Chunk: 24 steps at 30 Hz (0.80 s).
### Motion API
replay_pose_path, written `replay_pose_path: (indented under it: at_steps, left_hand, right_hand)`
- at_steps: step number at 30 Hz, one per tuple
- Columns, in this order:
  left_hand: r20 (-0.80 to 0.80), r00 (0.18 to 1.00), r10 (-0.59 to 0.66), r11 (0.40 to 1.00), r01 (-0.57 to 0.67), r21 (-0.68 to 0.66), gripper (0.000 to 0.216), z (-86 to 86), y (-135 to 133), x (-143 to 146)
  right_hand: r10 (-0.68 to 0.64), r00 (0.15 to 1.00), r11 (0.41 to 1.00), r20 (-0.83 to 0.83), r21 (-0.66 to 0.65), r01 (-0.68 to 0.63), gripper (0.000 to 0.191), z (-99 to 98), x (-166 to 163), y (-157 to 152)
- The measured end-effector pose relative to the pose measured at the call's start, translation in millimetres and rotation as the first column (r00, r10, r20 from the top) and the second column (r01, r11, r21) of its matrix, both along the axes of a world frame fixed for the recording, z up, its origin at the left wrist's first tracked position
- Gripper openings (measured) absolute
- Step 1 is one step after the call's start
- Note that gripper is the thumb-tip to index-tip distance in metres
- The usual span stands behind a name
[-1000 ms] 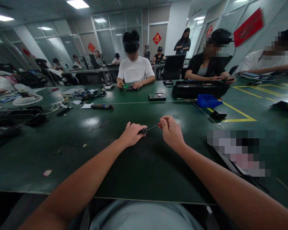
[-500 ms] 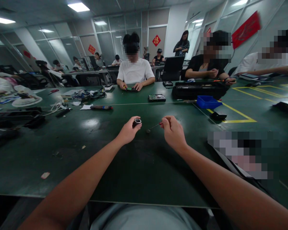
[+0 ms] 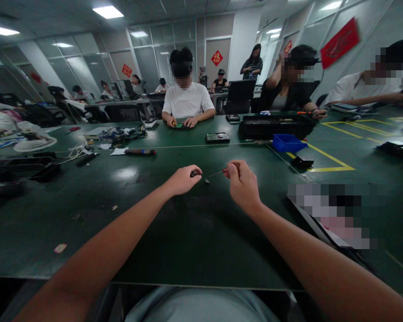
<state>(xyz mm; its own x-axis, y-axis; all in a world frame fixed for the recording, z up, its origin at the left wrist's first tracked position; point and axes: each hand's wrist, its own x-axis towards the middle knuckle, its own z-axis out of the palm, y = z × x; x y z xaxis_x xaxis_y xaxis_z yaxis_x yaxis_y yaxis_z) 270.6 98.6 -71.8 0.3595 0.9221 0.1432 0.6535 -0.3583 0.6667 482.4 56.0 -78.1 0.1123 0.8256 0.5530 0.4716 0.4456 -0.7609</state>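
Observation:
My left hand (image 3: 183,180) is closed around a small dark cylinder (image 3: 195,173), mostly hidden by the fingers. Opposite it, my right hand (image 3: 243,183) grips a thin screwdriver (image 3: 216,173) with a red part showing at the fingertips. The shaft slopes down to the left. By its tip is a small greyish piece (image 3: 207,181), too small to name; whether it touches the tip I cannot tell. Both hands are just above the green table (image 3: 188,241), a short gap apart.
Beyond my hands lie a circuit-board device (image 3: 217,137), a blue tray (image 3: 289,143) and a long black housing (image 3: 277,127). A pen-like tool (image 3: 140,152) is at the left. A blurred-out flat object (image 3: 329,219) lies near my right forearm. Across the table sits a person in white (image 3: 188,100).
My left hand has turned the cylinder, so its pale-rimmed open end no longer faces me. My right hand stays nearly still. A co-worker at the right has raised an arm to the head.

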Motion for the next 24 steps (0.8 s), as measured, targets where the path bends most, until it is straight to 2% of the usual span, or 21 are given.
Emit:
replay_pose_path:
  at_steps: [4,8,14,17,20,22,24]
  left_hand:
    - [-0.248,0.965,-0.089,0.992,0.109,0.069,0.026,-8.3,12,13]
    - [-0.393,0.916,-0.082,0.989,0.125,0.085,0.034,-19.0,18,26]
    - [-0.399,0.914,-0.079,0.986,0.130,0.102,0.023,-18.9,24,26]
    - [-0.232,0.970,-0.076,0.997,0.071,-0.028,0.023,-12.1,26,10]
    - [0.110,0.993,0.049,0.954,-0.014,-0.298,0.024,-4.8,26,-16]
    - [0.317,0.930,0.185,0.902,-0.033,-0.430,0.025,-1.3,24,-39]
    - [0.471,0.817,0.332,0.848,-0.039,-0.529,0.027,0.9,21,-65]
  right_hand:
    - [0.002,1.000,1.000,0.000,0.003,-0.002,0.022,1.4,0,-1]
    - [0.015,1.000,1.000,-0.011,0.007,-0.015,0.022,0.4,1,0]
    - [0.036,0.999,0.999,0.003,0.009,-0.036,0.022,-0.3,2,-1]
    - [0.046,0.999,0.999,-0.010,0.012,-0.046,0.022,0.2,2,-2]
    - [0.067,0.998,0.998,-0.021,0.001,-0.067,0.022,0.3,1,-1]
    - [0.077,0.997,0.997,-0.031,-0.010,-0.077,0.022,-0.3,0,-1]
    - [0.079,0.996,0.997,-0.047,-0.017,-0.080,0.022,-1.6,-1,0]
